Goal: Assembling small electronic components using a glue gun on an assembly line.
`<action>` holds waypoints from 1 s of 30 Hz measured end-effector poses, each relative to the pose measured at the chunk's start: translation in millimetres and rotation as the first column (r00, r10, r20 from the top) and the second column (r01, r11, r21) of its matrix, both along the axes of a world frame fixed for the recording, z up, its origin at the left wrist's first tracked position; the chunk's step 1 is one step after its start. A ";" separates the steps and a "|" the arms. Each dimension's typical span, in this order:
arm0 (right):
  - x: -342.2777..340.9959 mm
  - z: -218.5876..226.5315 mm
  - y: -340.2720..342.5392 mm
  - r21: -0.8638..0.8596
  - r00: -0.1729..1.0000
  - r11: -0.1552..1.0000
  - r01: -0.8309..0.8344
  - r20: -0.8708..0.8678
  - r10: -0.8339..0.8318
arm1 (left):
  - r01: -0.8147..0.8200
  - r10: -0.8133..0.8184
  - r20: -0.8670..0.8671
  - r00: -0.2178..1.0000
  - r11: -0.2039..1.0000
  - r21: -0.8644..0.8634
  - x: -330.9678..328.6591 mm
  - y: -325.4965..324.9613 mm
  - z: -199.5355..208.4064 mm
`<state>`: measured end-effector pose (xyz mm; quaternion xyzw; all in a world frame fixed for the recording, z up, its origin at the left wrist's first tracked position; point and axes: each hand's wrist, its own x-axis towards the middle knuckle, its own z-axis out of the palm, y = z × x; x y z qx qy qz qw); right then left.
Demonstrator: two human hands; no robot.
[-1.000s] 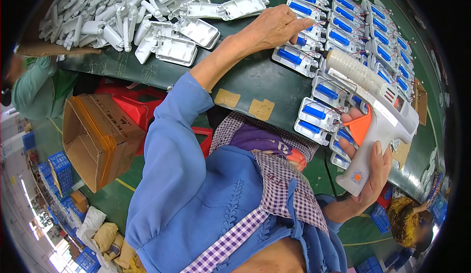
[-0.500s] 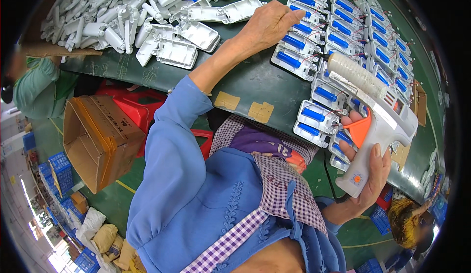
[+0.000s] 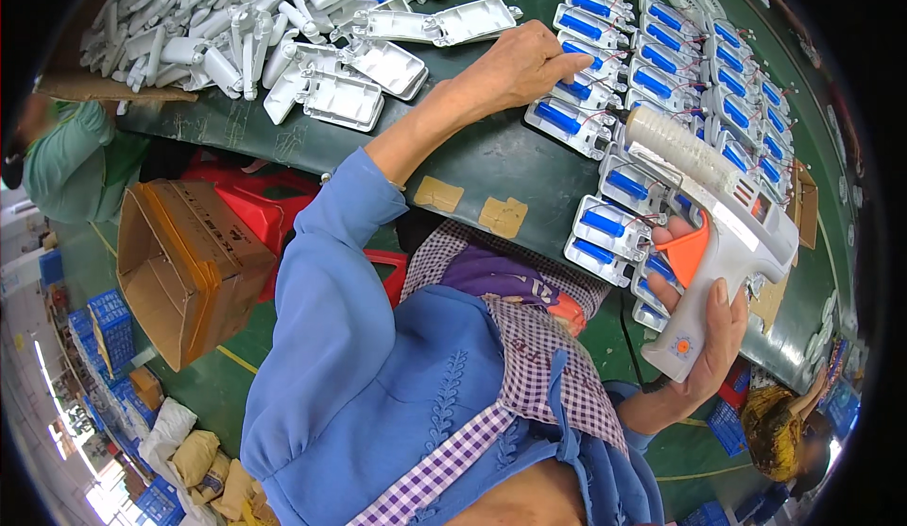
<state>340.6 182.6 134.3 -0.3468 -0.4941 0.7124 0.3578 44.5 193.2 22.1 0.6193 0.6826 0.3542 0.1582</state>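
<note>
My right hand [image 3: 713, 337] is wrapped around the handle of a white hot glue gun [image 3: 723, 233] with an orange trigger [image 3: 689, 250]. Its nozzle points left and sits at the right end of a white plastic housing [image 3: 593, 138] that carries a blue cylindrical battery [image 3: 557, 117]. Over the left edge of the rows of housings lies my left hand [image 3: 524, 61], fingers bent and thumb reaching across a housing. What its fingertips grip is hidden beneath the hand. Several more housings with blue batteries and thin wires stand in columns around the gun.
A heap of white plastic parts [image 3: 203, 30] covers the table's far left, with open white shells [image 3: 342, 101] beside it. Below the table edge are a cardboard box [image 3: 203, 271] and a red stool [image 3: 250, 200]. One person in a green sleeve [image 3: 71, 162] is at left, another person [image 3: 775, 427] at lower right.
My left hand has shifted slightly nearer along the housings, its thumb lower than before. The glue gun has moved a little to the left in my right hand.
</note>
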 end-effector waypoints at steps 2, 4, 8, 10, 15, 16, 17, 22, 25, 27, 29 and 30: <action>1.5 -1.6 1.1 -0.019 1.000 1.000 0.000 -0.019 0.000 | -0.027 0.027 0.028 0.999 0.999 -0.023 1.4 0.3 0.0; 1.3 -1.5 0.1 -0.015 1.000 1.000 -0.001 -0.023 0.001 | -0.056 0.059 0.073 0.996 0.997 -0.044 2.6 -0.6 2.1; -0.7 1.6 -3.0 -0.023 0.999 1.000 -0.007 -0.041 0.006 | -0.043 0.044 0.100 0.994 0.999 -0.011 2.3 -1.5 6.5; -0.4 1.9 -3.5 -0.023 0.999 1.000 0.001 -0.037 -0.002 | -0.064 0.075 0.159 0.984 0.995 -0.072 3.6 -2.5 11.7; -1.7 3.2 -5.2 -0.015 0.999 1.000 0.003 -0.039 -0.004 | -0.075 0.075 0.176 0.981 0.997 -0.004 -1.1 -1.7 3.2; -1.8 3.4 -5.8 -0.015 0.999 1.000 0.007 -0.038 -0.007 | -0.079 0.077 0.153 0.985 0.997 0.010 -1.4 -1.4 3.4; -2.0 3.6 -6.4 -0.014 0.999 1.000 0.010 -0.037 -0.011 | -0.079 0.076 0.153 0.985 0.997 0.012 -2.0 -1.7 3.9; -0.2 3.9 -6.4 -0.020 0.999 1.000 0.016 -0.039 -0.017 | -0.160 0.152 0.105 0.983 0.985 0.069 -1.4 -5.5 13.0; 1.0 2.7 -4.7 -0.025 0.999 0.999 0.021 -0.041 -0.022 | -0.200 0.173 0.121 0.977 0.940 0.276 -6.2 -8.7 12.7; 1.8 2.5 -4.1 -0.025 0.999 0.999 0.025 -0.038 -0.026 | -0.220 0.186 0.144 0.972 0.935 0.279 -9.8 -13.3 17.7; 0.8 1.8 -3.5 -0.027 0.999 0.999 0.027 -0.042 -0.028 | -0.267 0.227 0.192 0.955 0.939 0.216 -13.4 -19.7 24.8; 0.8 1.6 -2.6 -0.031 0.999 0.999 0.024 -0.045 -0.026 | -0.321 0.248 0.267 0.931 0.905 0.278 -10.3 -21.7 28.5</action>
